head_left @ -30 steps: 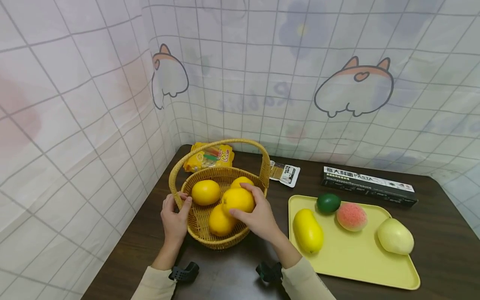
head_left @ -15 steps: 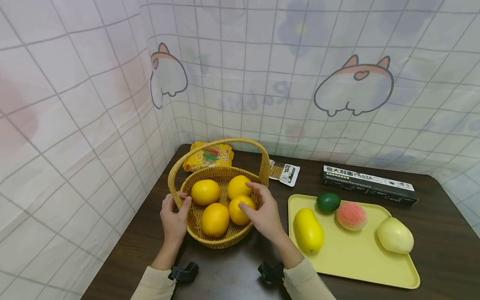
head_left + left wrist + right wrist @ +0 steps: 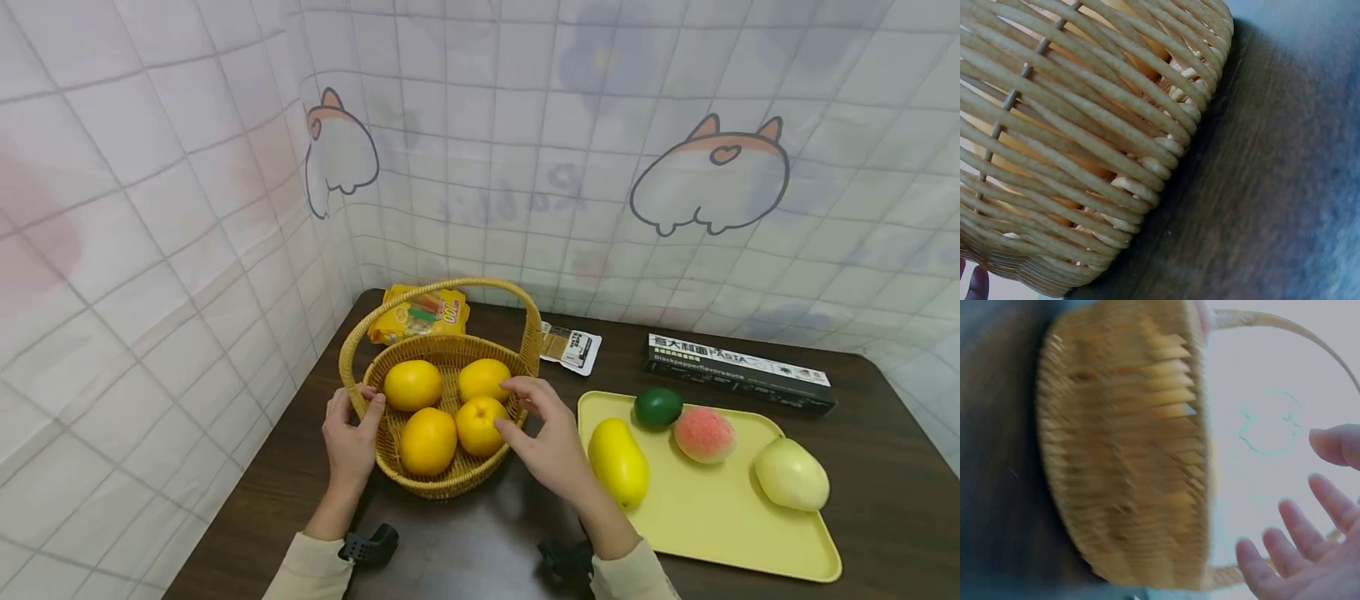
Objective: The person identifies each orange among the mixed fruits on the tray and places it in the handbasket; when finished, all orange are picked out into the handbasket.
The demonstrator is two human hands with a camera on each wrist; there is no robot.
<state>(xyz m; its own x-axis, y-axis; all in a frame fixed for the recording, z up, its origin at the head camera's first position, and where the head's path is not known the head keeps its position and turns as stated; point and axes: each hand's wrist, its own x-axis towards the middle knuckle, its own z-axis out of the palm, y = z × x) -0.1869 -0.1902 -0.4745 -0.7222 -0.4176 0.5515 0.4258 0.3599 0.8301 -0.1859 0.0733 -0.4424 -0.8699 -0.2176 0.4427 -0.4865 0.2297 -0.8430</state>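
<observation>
A wicker basket [image 3: 450, 483] with a tall arched handle stands on the table and holds several plump yellow-orange fruits, their exact kind unclear. At the basket's left side, my left hand [image 3: 351, 433] grips the rim by the foot of the handle, thumb on the inside. My right hand [image 3: 551, 437] is over the right rim, fingers spread and loosely bent, holding nothing. Closest to its thumb is the front right yellow-orange fruit [image 3: 480, 427], with its dimpled end facing up. In the right wrist view, the fingers [image 3: 1300, 531] show apart from the basket wall [image 3: 1122, 456].
To the right, a yellow tray [image 3: 697, 517] bears a long yellow fruit [image 3: 617, 462], a dark green fruit [image 3: 658, 408], a peach [image 3: 703, 434] and a pale pear-like fruit [image 3: 791, 473]. Behind are a black pasta box [image 3: 738, 372], a small packet [image 3: 572, 347] and a yellow snack bag [image 3: 450, 317].
My right hand has set a yellow-orange fruit down at the basket's front right, let go of it and drawn back rightward. The front left fruit shifted left. My left hand stays put.
</observation>
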